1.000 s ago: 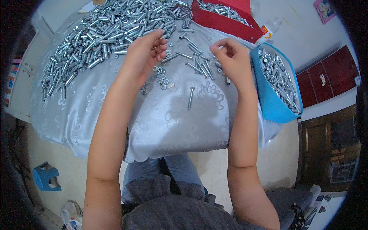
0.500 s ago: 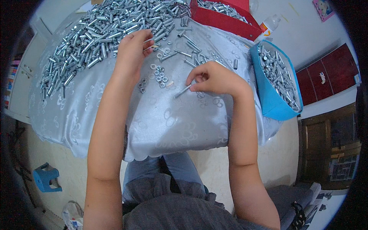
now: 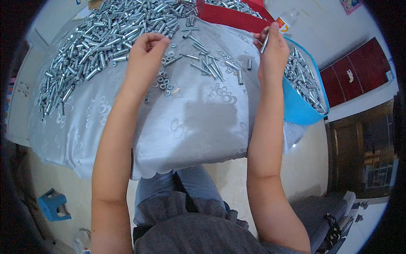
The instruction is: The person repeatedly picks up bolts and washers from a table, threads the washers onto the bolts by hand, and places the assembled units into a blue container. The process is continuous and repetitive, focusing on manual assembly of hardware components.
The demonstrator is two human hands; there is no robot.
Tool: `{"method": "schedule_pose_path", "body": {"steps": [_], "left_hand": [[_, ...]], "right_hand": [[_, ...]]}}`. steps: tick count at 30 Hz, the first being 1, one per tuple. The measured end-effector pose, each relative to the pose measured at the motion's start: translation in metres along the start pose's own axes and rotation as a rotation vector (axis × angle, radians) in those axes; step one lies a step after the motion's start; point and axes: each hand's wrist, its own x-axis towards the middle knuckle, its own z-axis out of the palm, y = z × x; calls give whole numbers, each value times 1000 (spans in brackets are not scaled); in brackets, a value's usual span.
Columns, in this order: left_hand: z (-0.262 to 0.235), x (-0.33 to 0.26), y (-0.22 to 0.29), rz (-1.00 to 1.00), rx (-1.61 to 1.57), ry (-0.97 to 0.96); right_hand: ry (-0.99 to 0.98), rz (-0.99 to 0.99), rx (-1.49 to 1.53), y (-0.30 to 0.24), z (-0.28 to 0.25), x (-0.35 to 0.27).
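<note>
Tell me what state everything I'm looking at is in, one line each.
Left hand: fingers curled, grip unclear
Right hand: raised, gripping
Bolt: held in right hand
Fastener pile: loose, heaped
Nuts: loose, clustered
Blue bin: open, filled
Red box: open, contents showing
Tablecloth: spread, front hanging

I am in what looks like a room of a home. My worktop (image 3: 211, 146) wears a shiny silver-grey tablecloth (image 3: 169, 148) with a swirly pattern and a scalloped hem. Around me are a small blue stool (image 3: 53, 205) on a pale floor (image 3: 230, 182), a white cupboard (image 3: 24, 95), dark red panels (image 3: 359, 70) and brown woodwork (image 3: 344, 146). Only the heaped bolts (image 3: 127, 31) suggest a workshop.
</note>
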Motion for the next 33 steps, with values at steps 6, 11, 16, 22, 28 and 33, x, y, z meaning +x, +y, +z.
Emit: {"method": "schedule_pose_path", "body": {"steps": [6,11,16,22,28,33], "left_hand": [[12,-6,-4,95,98,-117],[9,-5,-11,80,70,-125],[11,-5,-13,105,97,-117],[11,-6,-9,81,39,-194],[15,-14,6,-64,-48,-405],[12,-11,12,-213,-171,-350]], "right_hand": [[-232,95,-867,32,-34,16],[-479,279,-1284,14,-24,-10],[-581,279,-1208,19,-27,-8],[-667,12,-1037,21,-21,-10],[-886,110,-550,0,21,-38],[-711,104,-444,7,29,-39]]}}
